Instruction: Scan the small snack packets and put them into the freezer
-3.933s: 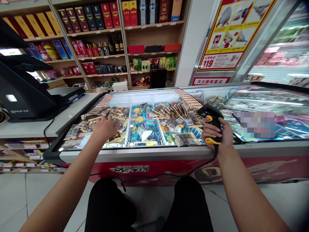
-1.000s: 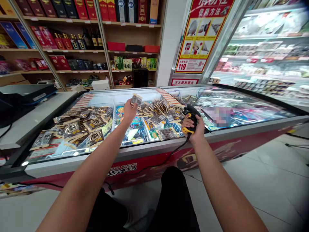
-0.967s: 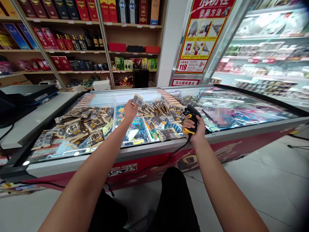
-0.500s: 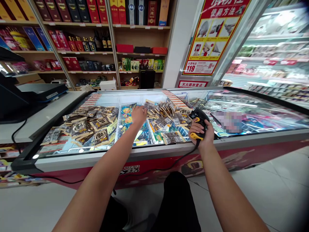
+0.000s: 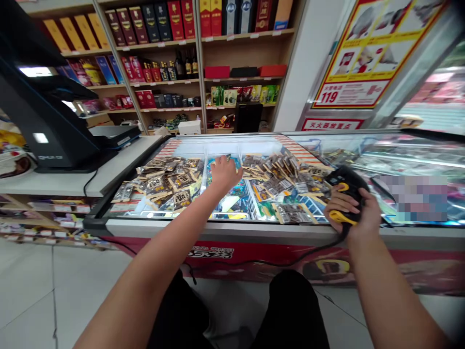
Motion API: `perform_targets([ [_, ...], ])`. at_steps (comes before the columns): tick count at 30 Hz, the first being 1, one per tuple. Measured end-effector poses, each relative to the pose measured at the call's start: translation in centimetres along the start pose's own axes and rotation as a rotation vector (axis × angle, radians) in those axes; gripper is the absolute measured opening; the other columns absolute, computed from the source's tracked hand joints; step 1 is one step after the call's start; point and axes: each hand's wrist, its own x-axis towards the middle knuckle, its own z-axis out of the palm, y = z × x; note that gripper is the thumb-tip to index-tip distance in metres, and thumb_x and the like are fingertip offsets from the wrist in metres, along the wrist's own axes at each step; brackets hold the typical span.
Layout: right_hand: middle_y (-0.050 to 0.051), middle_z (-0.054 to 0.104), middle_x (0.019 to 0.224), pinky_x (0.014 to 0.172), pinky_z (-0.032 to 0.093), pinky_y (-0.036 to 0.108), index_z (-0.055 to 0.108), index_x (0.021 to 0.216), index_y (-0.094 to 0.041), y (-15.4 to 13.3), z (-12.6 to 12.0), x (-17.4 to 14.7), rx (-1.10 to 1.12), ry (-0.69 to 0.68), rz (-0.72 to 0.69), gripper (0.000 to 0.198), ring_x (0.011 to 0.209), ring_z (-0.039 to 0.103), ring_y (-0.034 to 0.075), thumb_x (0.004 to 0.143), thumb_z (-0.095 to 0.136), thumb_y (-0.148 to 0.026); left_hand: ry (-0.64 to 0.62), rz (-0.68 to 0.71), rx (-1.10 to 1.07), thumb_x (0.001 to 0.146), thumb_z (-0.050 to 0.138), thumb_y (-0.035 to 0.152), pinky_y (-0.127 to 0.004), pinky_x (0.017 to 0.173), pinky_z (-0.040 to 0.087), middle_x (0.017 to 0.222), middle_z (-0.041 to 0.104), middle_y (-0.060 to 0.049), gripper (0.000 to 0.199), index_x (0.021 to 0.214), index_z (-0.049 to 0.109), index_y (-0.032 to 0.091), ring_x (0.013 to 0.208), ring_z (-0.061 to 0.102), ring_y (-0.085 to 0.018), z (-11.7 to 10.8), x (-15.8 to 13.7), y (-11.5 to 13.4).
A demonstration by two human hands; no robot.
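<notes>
Left hand [image 5: 225, 174]: palm down, fingers part-spread, nothing visible in my grip; I can't tell if the tips touch anything. It's over the freezer [image 5: 254, 226] top, above blue packs [image 5: 236, 202], between left pile [image 5: 156, 184] and right pile [image 5: 276, 167] of brown packets. Right hand [image 5: 358, 213]: fingers wrapped round the scanner [image 5: 347, 182], near the front edge, just beside right pile. Cord [image 5: 314, 251] hangs from its grip across the freezer front.

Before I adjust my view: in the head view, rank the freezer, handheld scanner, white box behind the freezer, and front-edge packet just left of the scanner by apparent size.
1. Freezer
2. Handheld scanner, partly covered by the right hand
3. Front-edge packet
4. White box
</notes>
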Motion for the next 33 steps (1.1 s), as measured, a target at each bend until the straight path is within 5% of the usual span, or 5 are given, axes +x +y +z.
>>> perform_targets([
  [7,-0.007,0.052,0.054,0.03,0.041,0.031,0.063,0.12,-0.035,3.4,3.1,-1.6,0.102,0.283,-0.183,0.043,0.031,0.044,0.011,0.083,0.078,-0.019,-0.136,-0.158,0.196,0.104,0.05,0.05,-0.062,0.113,0.039,0.151,0.061,-0.025,0.052,0.143,0.07,0.021,0.144,0.048,-0.046,-2.8,2.0,-10.7],
  [11,-0.008,0.045,0.051,0.033,0.039,0.016,0.07,0.104,-0.027,5.1,4.2,-2.0,-0.421,0.471,-0.373,0.012,0.029,0.033,-0.001,0.099,0.075,-0.036,-0.186,-0.21,0.176,0.099,0.06,0.054,-0.064,0.115,0.033,0.148,0.066,-0.026,0.058,0.146,0.066,0.022,0.149,0.042,-0.05,-0.9,3.1,-14.4],
  [16,-0.005,0.026,0.046,0.028,0.027,0.016,0.063,0.087,-0.026,6.1,5.1,-2.0,-1.054,0.821,-0.297,0.058,0.029,0.015,-0.001,0.106,0.037,-0.074,-0.133,-0.232,0.197,0.089,0.071,0.035,-0.061,0.114,0.033,0.126,0.076,-0.027,0.034,0.118,0.076,0.017,0.142,0.047,-0.049,0.5,4.3,-14.8],
  [25,0.002,0.062,0.077,0.032,0.033,0.032,0.066,0.104,-0.036,4.2,3.4,-2.0,1.356,0.067,-0.03,0.033,0.045,0.027,0.009,0.086,0.074,-0.01,-0.062,-0.019,0.052,0.089,0.066,0.019,-0.06,0.126,0.017,0.092,0.077,-0.024,0.02,0.098,0.083,0.014,0.134,0.058,-0.045,1.3,4.0,-13.0],
  [33,-0.001,0.048,0.059,0.038,0.029,0.045,0.061,0.124,-0.045,3.6,2.8,-1.5,0.652,0.079,0.038,0.039,0.037,0.025,0.014,0.09,0.072,-0.03,0.101,-0.119,-0.036,0.103,0.05,0.021,-0.049,0.104,0.044,0.106,0.076,-0.022,0.025,0.117,0.07,0.016,0.114,0.069,-0.038,-1.6,3.7,-11.7],
])
